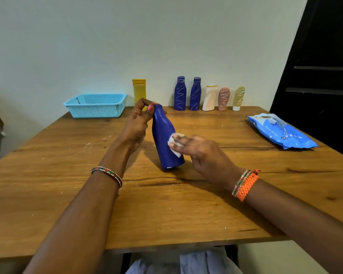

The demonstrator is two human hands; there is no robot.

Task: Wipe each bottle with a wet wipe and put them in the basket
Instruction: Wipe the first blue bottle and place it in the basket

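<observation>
A dark blue bottle (164, 139) stands tilted on the wooden table (67, 204), its base on the wood. My left hand (136, 123) pinches its cap end at the top. My right hand (198, 151) presses a white wet wipe (174, 144) against the bottle's right side. A light blue perforated basket (96, 105) sits at the back left with no bottle visible in it. Along the wall stand a yellow bottle (139, 90), two blue bottles (180, 93) (195, 94), a white bottle (210, 98), a pink one (224, 98) and an olive one (238, 98), most marked with white scribbles.
A blue pack of wet wipes (281, 133) lies at the table's right edge, its flap open. A dark door (321, 66) stands at the right. The table's near edge runs just below my forearms.
</observation>
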